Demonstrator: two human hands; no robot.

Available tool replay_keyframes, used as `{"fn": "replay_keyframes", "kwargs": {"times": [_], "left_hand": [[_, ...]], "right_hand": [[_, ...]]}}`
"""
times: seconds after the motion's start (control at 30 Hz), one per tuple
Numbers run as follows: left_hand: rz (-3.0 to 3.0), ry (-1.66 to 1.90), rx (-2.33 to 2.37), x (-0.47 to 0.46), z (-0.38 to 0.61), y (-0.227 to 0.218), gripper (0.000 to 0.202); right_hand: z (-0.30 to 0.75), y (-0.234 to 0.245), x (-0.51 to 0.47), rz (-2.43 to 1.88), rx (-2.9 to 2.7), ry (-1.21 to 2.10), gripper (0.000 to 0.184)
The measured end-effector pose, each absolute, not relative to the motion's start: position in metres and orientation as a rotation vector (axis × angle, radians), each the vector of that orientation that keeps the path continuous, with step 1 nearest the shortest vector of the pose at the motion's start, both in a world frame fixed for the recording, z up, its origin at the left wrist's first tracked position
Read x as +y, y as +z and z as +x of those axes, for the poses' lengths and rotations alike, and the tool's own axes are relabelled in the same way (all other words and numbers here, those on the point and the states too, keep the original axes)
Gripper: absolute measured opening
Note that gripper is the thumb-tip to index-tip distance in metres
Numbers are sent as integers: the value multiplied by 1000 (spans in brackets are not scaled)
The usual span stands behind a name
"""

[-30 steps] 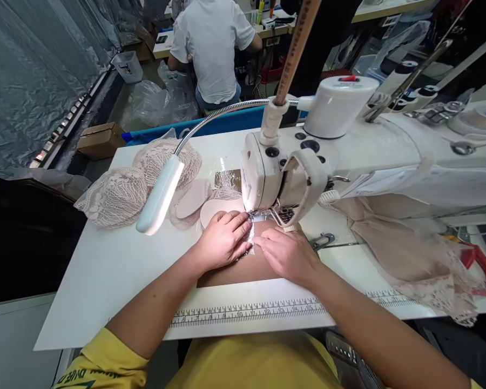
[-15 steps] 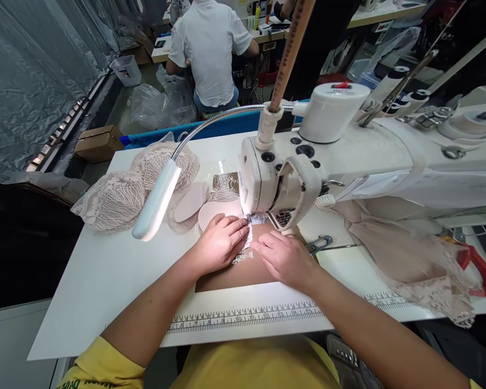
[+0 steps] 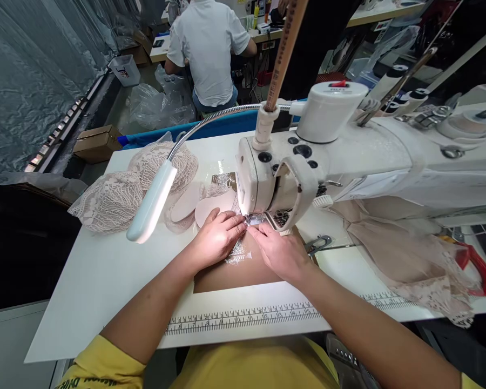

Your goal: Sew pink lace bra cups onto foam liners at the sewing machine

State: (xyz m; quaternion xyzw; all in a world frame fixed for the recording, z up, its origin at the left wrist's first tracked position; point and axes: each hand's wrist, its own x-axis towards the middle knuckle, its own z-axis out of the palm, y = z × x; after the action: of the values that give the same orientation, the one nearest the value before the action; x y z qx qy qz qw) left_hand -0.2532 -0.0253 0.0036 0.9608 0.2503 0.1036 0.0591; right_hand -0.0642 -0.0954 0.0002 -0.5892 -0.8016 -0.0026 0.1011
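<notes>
My left hand [image 3: 215,239] lies flat, fingers stretched out, on a pale lace piece [image 3: 237,253] that rests on a brown mat [image 3: 235,275]. My right hand [image 3: 278,249] lies beside it, fingers extended, fingertips pressing the lace right at the presser foot [image 3: 254,219] of the white sewing machine [image 3: 348,156]. The two hands' fingertips nearly touch under the needle. A beige padded cup [image 3: 210,206] sits just beyond my left hand.
A pile of lace cups [image 3: 117,194] lies at the table's left. A gooseneck lamp [image 3: 149,202] hangs over it. Beige fabric [image 3: 405,254] and red-handled scissors [image 3: 476,267] lie at the right. A printed ruler [image 3: 243,316] runs along the front edge. A person in a white shirt [image 3: 208,48] sits ahead.
Both hands have slid forward toward the presser foot, feeding the lace under it. More of the lace now shows behind my hands on the brown mat.
</notes>
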Motion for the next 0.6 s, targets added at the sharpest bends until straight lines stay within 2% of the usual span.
{"fn": "replay_keyframes", "kwargs": {"times": [0.4,0.6], "left_hand": [[2960,306,890,-23,-252,5,34],[2994,188,972,-30,-254,19,37]], "right_hand": [[-57,-4,-94,-1673,-2350,24,41],[-56,-2,-95,-1643,-2326,39,36]]}}
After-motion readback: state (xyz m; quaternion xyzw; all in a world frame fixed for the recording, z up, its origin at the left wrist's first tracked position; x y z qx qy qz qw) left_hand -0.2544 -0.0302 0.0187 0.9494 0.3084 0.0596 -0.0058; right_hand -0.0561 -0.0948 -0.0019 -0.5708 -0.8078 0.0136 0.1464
